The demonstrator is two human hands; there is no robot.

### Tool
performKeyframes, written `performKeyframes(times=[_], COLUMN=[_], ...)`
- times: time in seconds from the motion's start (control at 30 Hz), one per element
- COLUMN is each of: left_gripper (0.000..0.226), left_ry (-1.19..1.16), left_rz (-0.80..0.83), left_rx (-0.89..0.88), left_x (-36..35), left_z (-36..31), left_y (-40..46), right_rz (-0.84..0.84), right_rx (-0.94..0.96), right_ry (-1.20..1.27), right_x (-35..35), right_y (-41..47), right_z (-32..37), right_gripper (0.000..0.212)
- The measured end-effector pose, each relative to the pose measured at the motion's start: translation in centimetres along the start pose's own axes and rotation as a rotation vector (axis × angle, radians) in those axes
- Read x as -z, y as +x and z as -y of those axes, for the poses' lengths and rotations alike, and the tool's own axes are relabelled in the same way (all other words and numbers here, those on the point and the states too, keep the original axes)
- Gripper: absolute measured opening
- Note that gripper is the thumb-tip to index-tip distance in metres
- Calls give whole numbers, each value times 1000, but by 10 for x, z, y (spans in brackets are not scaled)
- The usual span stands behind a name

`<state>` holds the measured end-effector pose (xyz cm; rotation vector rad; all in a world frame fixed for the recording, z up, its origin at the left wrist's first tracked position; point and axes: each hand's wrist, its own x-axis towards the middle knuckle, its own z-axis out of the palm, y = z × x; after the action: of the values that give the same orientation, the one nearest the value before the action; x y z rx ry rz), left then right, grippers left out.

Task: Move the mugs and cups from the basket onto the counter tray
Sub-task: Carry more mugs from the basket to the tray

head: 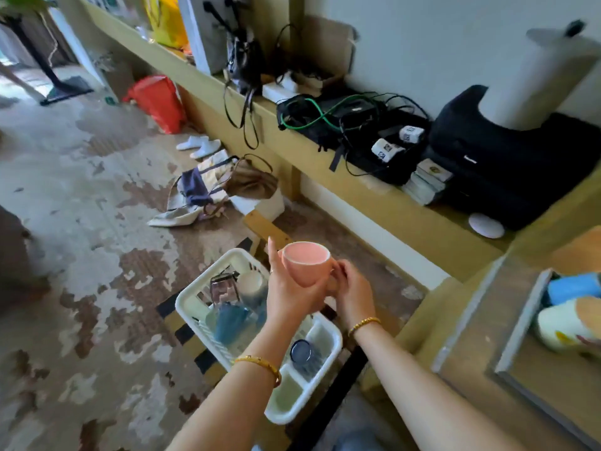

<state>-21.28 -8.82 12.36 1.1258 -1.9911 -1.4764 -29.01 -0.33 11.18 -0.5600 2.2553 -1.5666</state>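
Worn, patchy floor (97,222) lies under a white basket (331,340) of glassware. Above it both hands hold a pink cup (305,265) upright: left hand (289,294) cupping it from seven o'clock, right hand (349,288) gripping its four-o'clock side. A tray (520,320) sits at three o'clock.

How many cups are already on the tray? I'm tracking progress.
2 visible: a blue cup toward the tray's back and a cream cup in front of it. The tray runs off frame, so more may be hidden.
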Motion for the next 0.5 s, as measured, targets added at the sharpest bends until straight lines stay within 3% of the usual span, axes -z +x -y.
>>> performKeyframes(times=[0.27, 0.5], left_gripper=[104, 92], left_ry=[-16, -32], left_rz=[369, 523], left_rx=[-196, -287], left_x=[-109, -218], left_z=[-88, -121], left_y=[-36, -111], right_rz=[-404, -566], right_rx=[-101, -35], right_ry=[378, 178], right_x=[135, 260], right_y=[-26, -73], right_z=[-8, -50], right_gripper=[22, 22])
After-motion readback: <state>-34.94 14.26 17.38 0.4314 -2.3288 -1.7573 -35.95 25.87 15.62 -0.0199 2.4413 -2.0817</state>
